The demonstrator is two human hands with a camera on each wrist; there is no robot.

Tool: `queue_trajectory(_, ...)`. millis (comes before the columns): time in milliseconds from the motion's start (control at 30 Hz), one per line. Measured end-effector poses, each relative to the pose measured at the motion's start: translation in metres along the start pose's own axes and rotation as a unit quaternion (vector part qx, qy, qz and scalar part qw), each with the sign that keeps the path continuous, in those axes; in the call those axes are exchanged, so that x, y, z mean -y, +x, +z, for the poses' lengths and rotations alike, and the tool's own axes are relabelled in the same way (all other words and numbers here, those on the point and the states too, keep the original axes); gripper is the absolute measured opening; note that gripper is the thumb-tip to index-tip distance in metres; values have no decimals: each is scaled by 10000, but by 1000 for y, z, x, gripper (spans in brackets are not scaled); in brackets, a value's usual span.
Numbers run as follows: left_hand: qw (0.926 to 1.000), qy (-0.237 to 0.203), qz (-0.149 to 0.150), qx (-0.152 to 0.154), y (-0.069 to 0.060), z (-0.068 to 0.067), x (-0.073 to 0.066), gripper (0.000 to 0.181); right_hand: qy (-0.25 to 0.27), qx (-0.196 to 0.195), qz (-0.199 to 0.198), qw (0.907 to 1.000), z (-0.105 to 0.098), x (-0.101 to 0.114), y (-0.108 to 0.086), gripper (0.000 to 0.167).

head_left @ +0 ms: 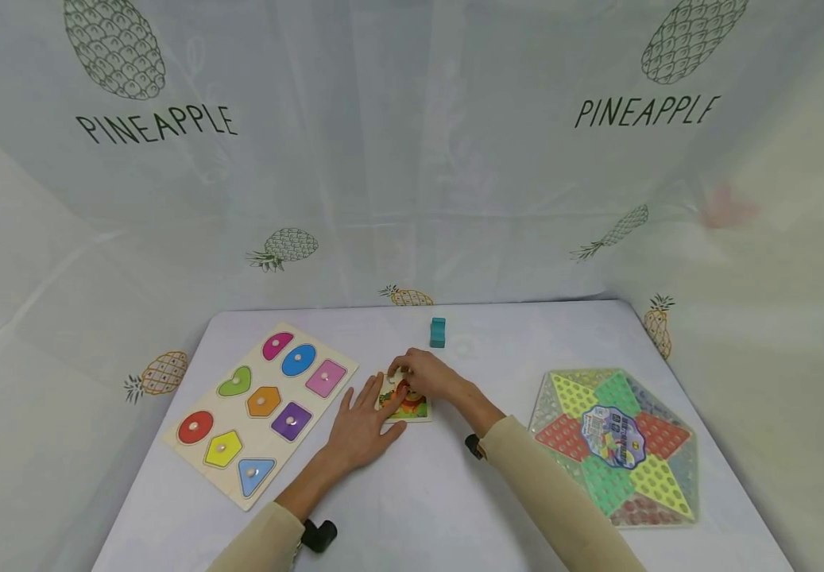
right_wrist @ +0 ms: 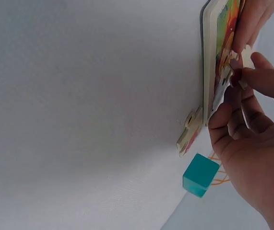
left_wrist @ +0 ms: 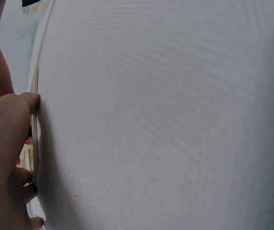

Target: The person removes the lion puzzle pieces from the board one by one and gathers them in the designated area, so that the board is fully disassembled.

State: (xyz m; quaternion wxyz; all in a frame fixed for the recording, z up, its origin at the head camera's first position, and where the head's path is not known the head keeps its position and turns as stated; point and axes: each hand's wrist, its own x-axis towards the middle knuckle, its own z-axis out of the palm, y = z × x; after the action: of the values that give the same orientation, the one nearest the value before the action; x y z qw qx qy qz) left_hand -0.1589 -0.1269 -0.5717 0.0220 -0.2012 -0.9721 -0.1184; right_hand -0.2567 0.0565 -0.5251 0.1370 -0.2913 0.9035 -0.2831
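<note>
A small wooden jigsaw puzzle with a colourful picture lies in the middle of the white table. My left hand rests at its left side, fingers extended, with one finger reaching over the picture. My right hand is above the puzzle's far part. In the right wrist view its thumb and fingertips pinch a pale wooden puzzle piece, partly covered by fingers. Another loose puzzle piece lies just outside the puzzle's edge. The left wrist view shows the left hand against the board's thin edge.
Left of the hands lies a wooden shape board with several coloured knobbed shapes. A teal block stands behind the puzzle. At the right is a hexagonal Chinese checkers board with a star pattern. A pineapple-print curtain hangs behind the table.
</note>
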Motion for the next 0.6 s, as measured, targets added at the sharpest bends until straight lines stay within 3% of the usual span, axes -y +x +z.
queue_trajectory(300, 9999, 99, -17, 19, -1, 1, 0, 61, 353, 49, 307, 9989, 0, -2, 2, 22)
queue_trajectory(600, 9998, 206, -22, -42, -1, 1, -1, 61, 420, 12, 358, 9985, -4, 0, 1, 21)
